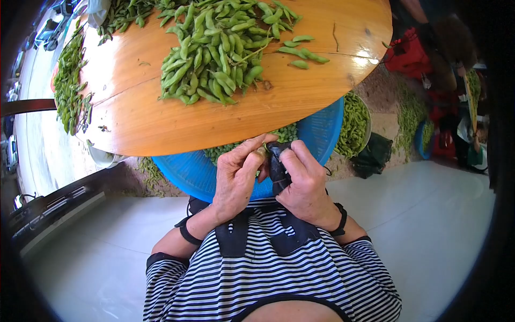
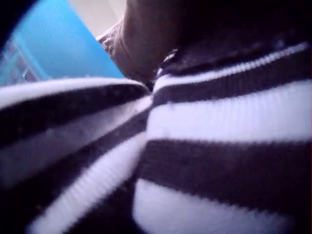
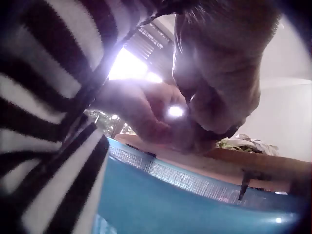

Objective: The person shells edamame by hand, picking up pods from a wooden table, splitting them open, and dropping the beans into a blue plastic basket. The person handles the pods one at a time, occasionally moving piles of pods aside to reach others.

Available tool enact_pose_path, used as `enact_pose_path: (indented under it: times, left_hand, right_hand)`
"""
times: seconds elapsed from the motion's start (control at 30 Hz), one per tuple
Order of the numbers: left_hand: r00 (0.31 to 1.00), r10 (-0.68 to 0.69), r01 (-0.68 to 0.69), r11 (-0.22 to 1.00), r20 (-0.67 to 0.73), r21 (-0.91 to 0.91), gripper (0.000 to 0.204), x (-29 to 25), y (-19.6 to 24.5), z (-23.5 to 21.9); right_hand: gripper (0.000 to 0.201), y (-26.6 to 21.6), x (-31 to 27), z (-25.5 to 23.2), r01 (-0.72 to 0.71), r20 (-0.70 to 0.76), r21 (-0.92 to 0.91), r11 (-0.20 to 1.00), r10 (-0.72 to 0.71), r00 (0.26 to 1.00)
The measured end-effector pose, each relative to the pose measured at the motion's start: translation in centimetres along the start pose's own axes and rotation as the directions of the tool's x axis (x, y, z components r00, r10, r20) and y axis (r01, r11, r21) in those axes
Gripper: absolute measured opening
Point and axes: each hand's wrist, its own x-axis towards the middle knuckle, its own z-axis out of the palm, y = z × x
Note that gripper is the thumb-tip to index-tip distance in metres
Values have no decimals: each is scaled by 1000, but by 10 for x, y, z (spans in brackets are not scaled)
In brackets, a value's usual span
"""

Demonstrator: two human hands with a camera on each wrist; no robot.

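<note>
In the head view both hands meet over the near part of a blue basket (image 1: 177, 172) with shelled green beans (image 1: 217, 154) in it. My left hand (image 1: 236, 174) has its thumb and bent forefinger together at a small pale green pod (image 1: 262, 149), mostly hidden by the fingers. My right hand (image 1: 307, 188) is curled, knuckles up, against a wrinkled black piece (image 1: 277, 169) of cloth or plastic along its thumb side. Its tip touches the left fingertips. I cannot tell whether it is worn on the thumb. Striped shirt cloth (image 2: 219, 119) fills most of the left wrist view.
A wooden table (image 1: 225, 126) overhangs the basket and bears a heap of green soybean pods (image 1: 220, 59), with several loose pods (image 1: 306, 53) to its right. More pods (image 1: 68, 86) lie along the left edge. A full basin (image 1: 352, 123) and a dark bag (image 1: 373, 155) stand at right.
</note>
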Motion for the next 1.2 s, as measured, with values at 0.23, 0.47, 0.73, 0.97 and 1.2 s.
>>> enact_pose_path:
  times: [0.23,0.47,0.73,0.97,1.2]
  left_hand:
    - [996,16,-16,1000,-84,7,32,-5,0,12]
    - [999,-41,39,991,-10,-125,37,-5,-13,6]
    - [975,-175,219,863,137,-455,36,-1,-15,5]
    - [986,-120,139,975,117,-173,23,-2,-18,0]
    - [969,-204,208,978,139,-12,19,0,-5,-8]
  right_hand:
    - [39,0,-3,1,13,-24,-6,1000,-13,1000]
    - [39,6,-8,4,10,-49,-15,1000,-11,999]
    - [39,3,-7,4,40,-100,-61,997,-46,994]
    - [29,15,3,-7,40,-58,74,996,-36,998]
    - [11,34,-1,-24,-595,466,748,295,404,787]
